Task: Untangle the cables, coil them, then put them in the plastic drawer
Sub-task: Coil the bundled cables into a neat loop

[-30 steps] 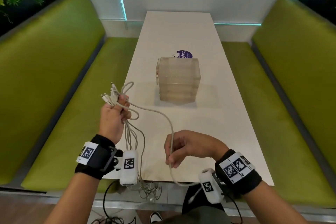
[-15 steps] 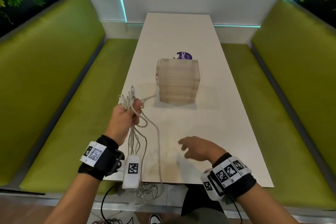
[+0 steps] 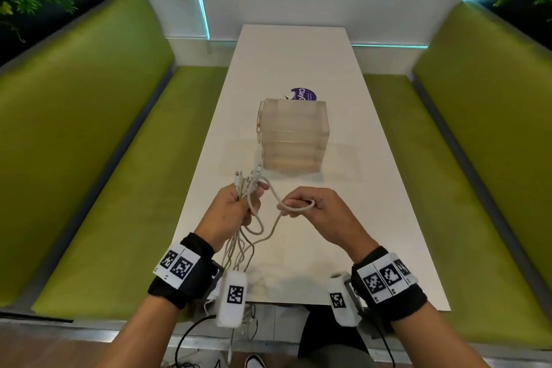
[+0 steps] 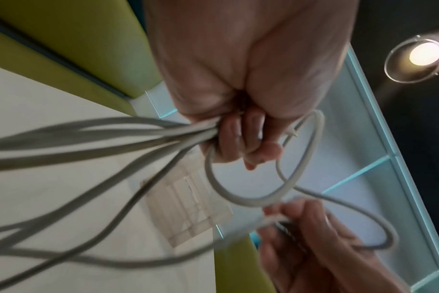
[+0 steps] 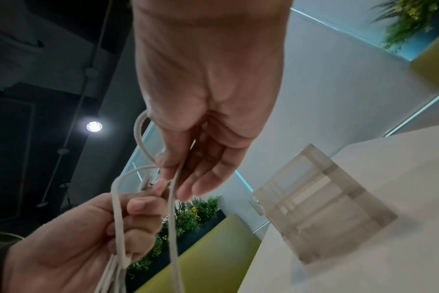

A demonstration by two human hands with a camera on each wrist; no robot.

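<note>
My left hand (image 3: pixel 236 207) grips a bundle of white cables (image 3: pixel 248 188) above the near half of the white table (image 3: pixel 298 63), plug ends sticking up past the fingers. The strands (image 4: pixel 88 138) trail down over the table's near edge. My right hand (image 3: pixel 316 206) holds a loop of one white cable (image 3: pixel 298 209) pulled out from the bundle, close beside the left hand. In the right wrist view that cable (image 5: pixel 173 208) runs between thumb and fingers. The translucent plastic drawer unit (image 3: pixel 291 136) stands mid-table beyond both hands, drawers closed.
Green bench seats (image 3: pixel 104 158) flank the table on both sides. A purple round sticker (image 3: pixel 303 94) lies behind the drawer unit. A tangle of cable ends (image 3: pixel 248 326) hangs below the near table edge. Plants sit in the upper corners.
My right hand let go of the cable, lay open over the table, then rose and took a loop next to the left hand. The left hand moved right and forward with the bundle.
</note>
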